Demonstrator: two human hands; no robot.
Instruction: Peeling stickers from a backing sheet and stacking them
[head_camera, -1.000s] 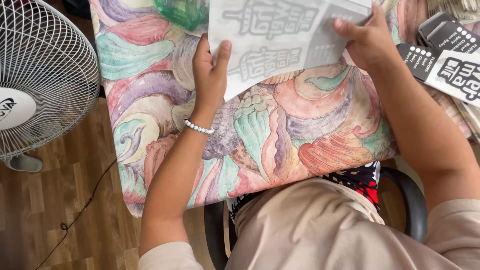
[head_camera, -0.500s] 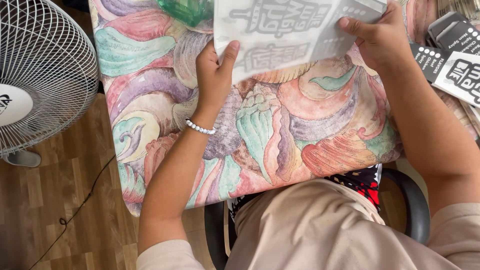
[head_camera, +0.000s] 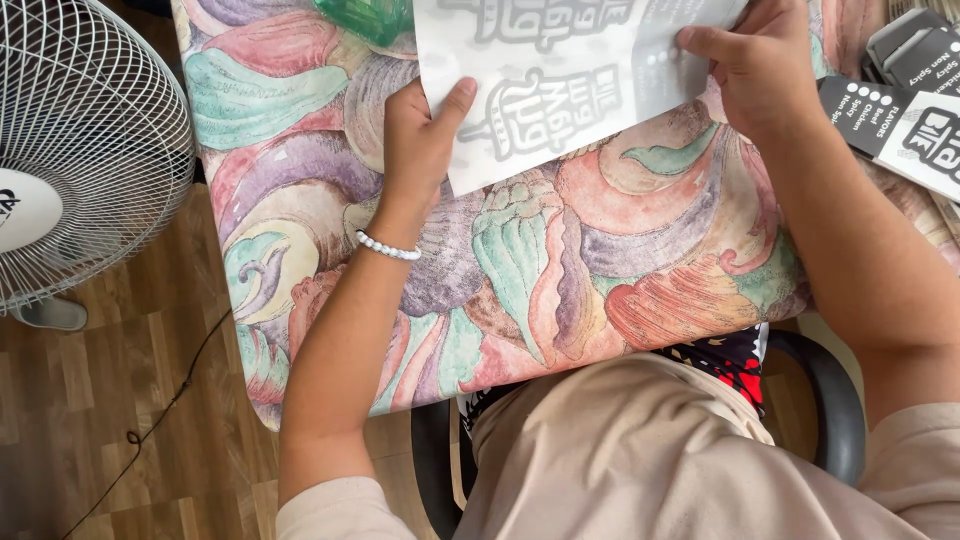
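A white sheet with grey printed shapes lies flat on a table covered in a pastel swirl-patterned cloth. My left hand, with a white bead bracelet at the wrist, grips the sheet's lower left corner, thumb on top. My right hand pinches the sheet's right edge between thumb and fingers. The sheet's upper part runs out of the top of the view.
A white standing fan stands on the wood floor to the left, its cord trailing. Black-and-white printed cards lie at the table's right edge. A green object sits at the top. I sit in a black chair.
The sheet and both hands have shifted slightly up and to the right in view. The grip on the sheet is unchanged.
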